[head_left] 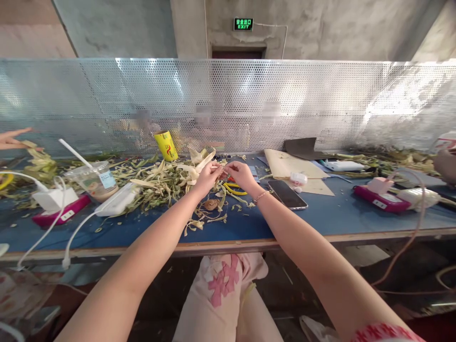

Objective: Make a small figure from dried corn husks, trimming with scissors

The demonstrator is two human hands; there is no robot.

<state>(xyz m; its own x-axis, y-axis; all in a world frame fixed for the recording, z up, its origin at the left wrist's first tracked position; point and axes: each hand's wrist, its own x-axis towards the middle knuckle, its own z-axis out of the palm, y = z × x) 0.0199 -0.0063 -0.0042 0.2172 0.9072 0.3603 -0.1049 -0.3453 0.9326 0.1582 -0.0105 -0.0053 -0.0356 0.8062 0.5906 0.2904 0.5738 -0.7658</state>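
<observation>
Above the middle of the blue table, my left hand point(207, 176) and my right hand point(241, 174) meet fingertip to fingertip. Both are closed in a pinch. Something small and thin lies between the fingers, too small and blurred to name. Pale dried husk pieces point(195, 156) stick up just behind my left hand. Beneath the hands are a yellow ring-shaped thing point(235, 191), a small brown coiled piece point(211, 204) and scattered husk scraps point(195, 224). A heap of dried leaves and husks point(156, 183) spreads to the left of my left hand.
A phone point(288, 194), white earbud case point(298, 178) and brown paper point(295, 166) lie right. Left stand a plastic cup point(98, 183), white power bank point(117, 199), magenta socket block point(62, 213) and yellow can point(166, 146). Another person's hand point(12, 139) is far left. A perforated metal screen point(228, 104) stands behind.
</observation>
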